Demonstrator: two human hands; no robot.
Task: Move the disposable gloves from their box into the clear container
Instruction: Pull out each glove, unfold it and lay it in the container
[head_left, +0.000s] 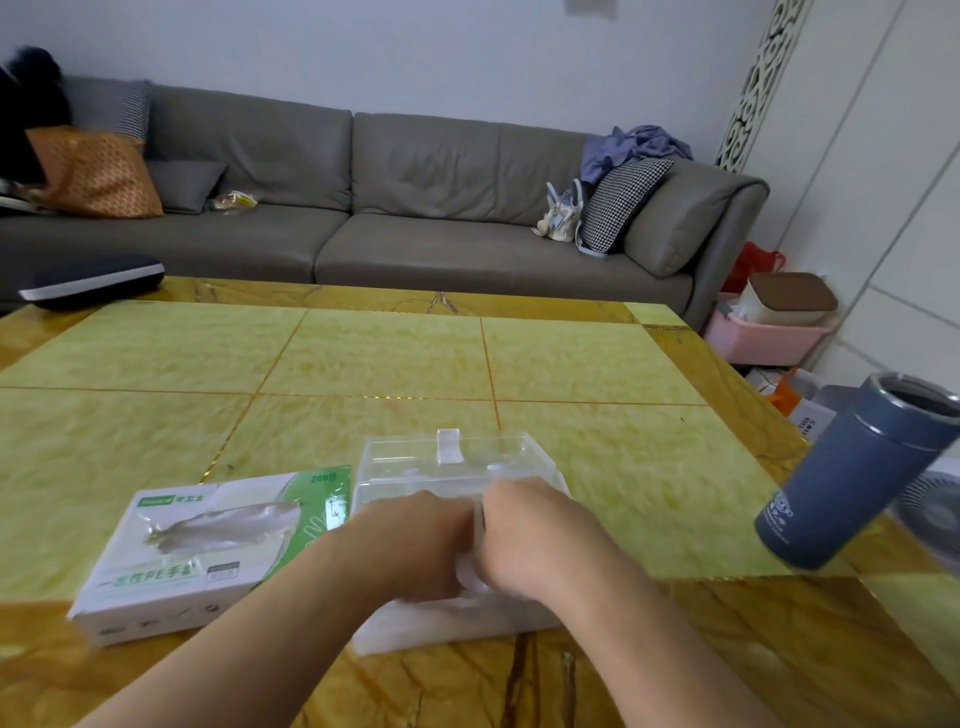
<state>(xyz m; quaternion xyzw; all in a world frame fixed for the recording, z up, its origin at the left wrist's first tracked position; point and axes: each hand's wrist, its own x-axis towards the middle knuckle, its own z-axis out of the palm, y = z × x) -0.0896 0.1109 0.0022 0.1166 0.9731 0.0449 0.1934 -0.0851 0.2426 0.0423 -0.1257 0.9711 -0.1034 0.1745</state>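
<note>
Pressing together inside the clear container (457, 467), the left hand (415, 545) and right hand (524, 535) clench the glove stack (467, 571), apparently compacting it; the box (208, 545) sits alongside for short transfers.

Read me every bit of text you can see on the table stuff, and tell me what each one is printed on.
"200", then a blurred character: top right corner of the glove box.
"PE", inside a line of blurred Chinese characters: front of the glove box top.
Green logo at the box's top left: too blurred to read.
White print low on the blue flask: too small to read.
</note>
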